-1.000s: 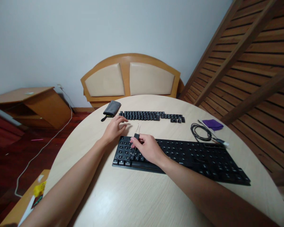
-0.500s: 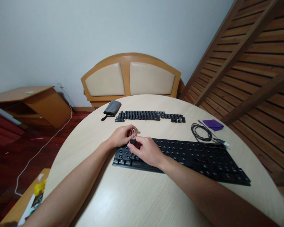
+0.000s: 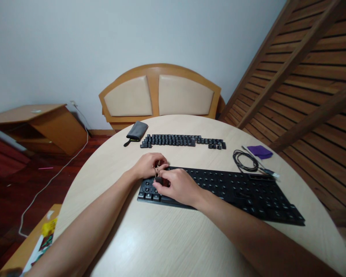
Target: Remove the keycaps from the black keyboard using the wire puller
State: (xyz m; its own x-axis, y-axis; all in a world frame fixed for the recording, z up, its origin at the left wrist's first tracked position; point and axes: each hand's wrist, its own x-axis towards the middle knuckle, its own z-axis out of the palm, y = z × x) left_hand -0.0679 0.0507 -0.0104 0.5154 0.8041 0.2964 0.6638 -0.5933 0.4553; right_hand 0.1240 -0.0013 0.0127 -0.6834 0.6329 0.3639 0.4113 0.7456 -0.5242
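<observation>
A black keyboard [image 3: 233,192] lies on the round table, most of its keycaps off and bare switch posts showing. A few keycaps remain in its front left corner. Over its left part, my right hand [image 3: 180,186] is closed on a keycap puller [image 3: 159,179], which has a dark handle and thin wire prongs pointing away from me. My left hand [image 3: 150,166] meets the prongs with its fingers curled together; whatever they pinch is hidden. Behind the keyboard, loose black keycaps [image 3: 173,140] stand in rows laid out like a keyboard.
A grey pouch [image 3: 137,131] sits at the back left of the table [image 3: 150,242]. To the right are a coiled black cable [image 3: 245,161], a thin rod beside it and a purple cloth [image 3: 260,151]. A padded headboard [image 3: 184,94] stands behind the table.
The puller's handle has tilted and shifted slightly left and toward me, together with my right fingers. My left fingers have closed in around the prongs. The keyboard and keycap rows stay put.
</observation>
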